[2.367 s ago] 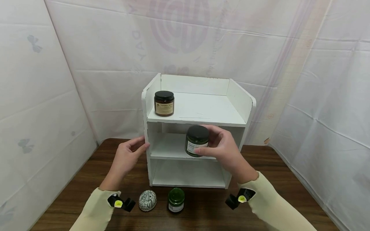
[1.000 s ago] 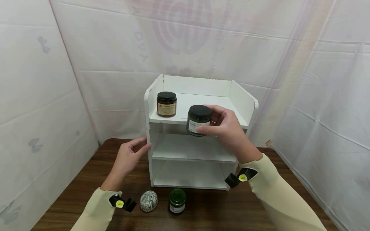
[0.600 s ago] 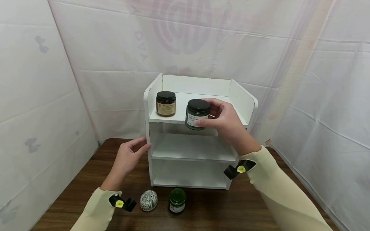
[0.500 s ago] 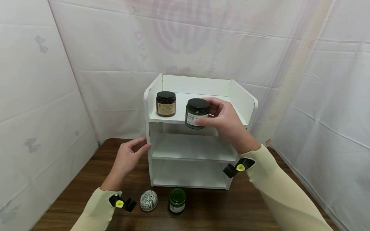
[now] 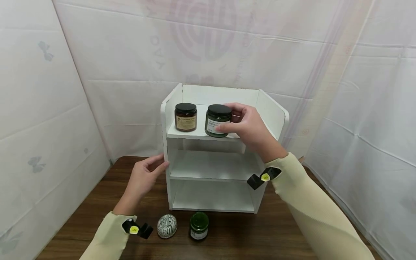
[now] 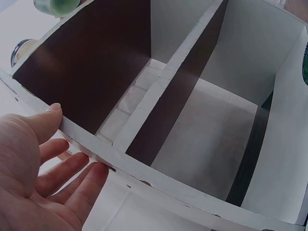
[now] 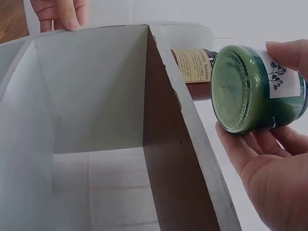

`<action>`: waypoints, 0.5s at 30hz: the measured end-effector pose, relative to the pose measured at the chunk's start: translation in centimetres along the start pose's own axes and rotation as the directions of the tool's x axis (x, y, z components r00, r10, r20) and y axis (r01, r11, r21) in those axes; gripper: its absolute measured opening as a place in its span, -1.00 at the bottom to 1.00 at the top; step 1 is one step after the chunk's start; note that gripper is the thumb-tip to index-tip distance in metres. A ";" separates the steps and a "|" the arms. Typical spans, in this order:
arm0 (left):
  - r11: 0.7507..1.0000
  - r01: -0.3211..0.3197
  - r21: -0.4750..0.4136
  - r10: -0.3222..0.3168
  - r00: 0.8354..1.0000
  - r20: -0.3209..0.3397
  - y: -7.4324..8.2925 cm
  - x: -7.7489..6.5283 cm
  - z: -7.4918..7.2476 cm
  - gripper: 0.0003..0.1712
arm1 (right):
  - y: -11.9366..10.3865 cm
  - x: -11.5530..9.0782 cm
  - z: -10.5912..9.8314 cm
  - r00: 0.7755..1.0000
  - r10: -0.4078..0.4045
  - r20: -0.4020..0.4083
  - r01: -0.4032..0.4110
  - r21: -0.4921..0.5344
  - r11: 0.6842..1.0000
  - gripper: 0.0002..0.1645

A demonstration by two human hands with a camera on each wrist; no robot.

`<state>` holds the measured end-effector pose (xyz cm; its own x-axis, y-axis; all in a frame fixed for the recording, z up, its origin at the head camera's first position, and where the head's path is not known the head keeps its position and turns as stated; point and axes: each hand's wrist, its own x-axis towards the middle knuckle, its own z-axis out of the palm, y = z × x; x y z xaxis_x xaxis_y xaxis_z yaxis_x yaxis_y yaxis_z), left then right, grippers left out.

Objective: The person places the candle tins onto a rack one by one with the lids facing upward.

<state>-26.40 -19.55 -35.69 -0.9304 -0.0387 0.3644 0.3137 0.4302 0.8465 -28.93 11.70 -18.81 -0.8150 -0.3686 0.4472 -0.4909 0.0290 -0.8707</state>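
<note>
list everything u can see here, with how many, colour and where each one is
table: 1, dark brown wood, under everything
sheeting: several panels, whitish with faint prints, behind and at both sides
shelf unit: 1, white, standing on the table
brown jar: 1, brown with black lid, top shelf, left end
held green jar: 1, green with black lid, at the top shelf's front
other green jar: 1, green, on the table before the shelf unit
patterned object: 1, black and white, left of the other green jar
wrist cameras: 2, black, yellow stickers, at the wrists
sleeves: 2, cream, on both arms
left hand: 1, bare, touching the shelf unit's left side
right hand: 1, bare, gripping the held green jar
</note>
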 end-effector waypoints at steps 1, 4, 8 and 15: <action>1.000 -0.001 0.006 0.001 1.000 -0.002 -0.1 0.0 0.0 -0.36 | 0.0 0.1 0.0 1.000 -0.003 0.000 0.003 0.001 1.000 -0.36; 1.000 -0.001 0.012 0.001 1.000 -0.005 -0.2 0.1 0.0 -0.36 | 0.0 0.4 0.0 1.000 -0.006 0.002 0.006 0.004 1.000 -0.37; 1.000 -0.003 0.006 0.003 1.000 -0.003 -0.3 0.1 0.0 -0.35 | 0.0 0.9 -0.1 1.000 0.000 0.001 0.000 -0.006 1.000 -0.37; 1.000 0.000 0.002 0.000 1.000 0.000 -0.3 0.1 -0.1 -0.35 | 0.2 1.8 -0.4 1.000 0.019 0.015 -0.019 -0.034 0.999 -0.37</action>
<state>-26.54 -19.75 -35.90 -0.9303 -0.0388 0.3646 0.3134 0.4323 0.8455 -30.63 11.38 -18.11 -0.8196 -0.3821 0.4270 -0.4856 0.0676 -0.8716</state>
